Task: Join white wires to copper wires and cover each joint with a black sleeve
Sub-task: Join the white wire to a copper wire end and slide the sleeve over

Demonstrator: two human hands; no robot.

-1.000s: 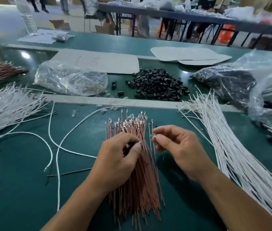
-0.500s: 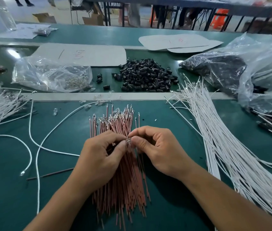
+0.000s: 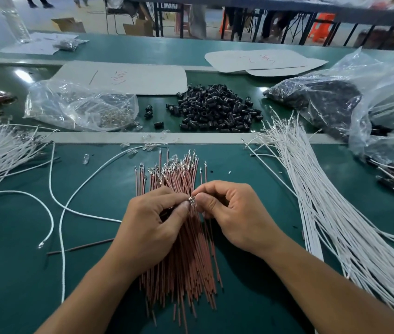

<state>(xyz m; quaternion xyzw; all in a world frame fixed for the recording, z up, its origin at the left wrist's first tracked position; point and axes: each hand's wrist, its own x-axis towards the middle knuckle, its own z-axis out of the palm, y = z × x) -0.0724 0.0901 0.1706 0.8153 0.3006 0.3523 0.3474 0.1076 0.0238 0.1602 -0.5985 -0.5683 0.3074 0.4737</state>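
I'm watching both hands meet over the copper wires (image 3: 186,266), a fanned bundle lying on the green surface (image 3: 17,273) directly below the camera. The left hand (image 3: 152,225) has a narrow grip, with thumb and forefinger pinching one side of a small shiny connector (image 3: 191,201). The right hand (image 3: 237,213) pinches the other side, its remaining fingers curled in. I cannot tell which wire the connector sits on, because the fingers hide it. The white wires (image 3: 335,213) lie in a long sheaf to the right, well apart from the hands. One loose white wire (image 3: 62,249) loops across the surface on the left. The black sleeves (image 3: 215,109) are heaped beyond the pale strip (image 3: 94,137), beside a clear bag (image 3: 80,107).
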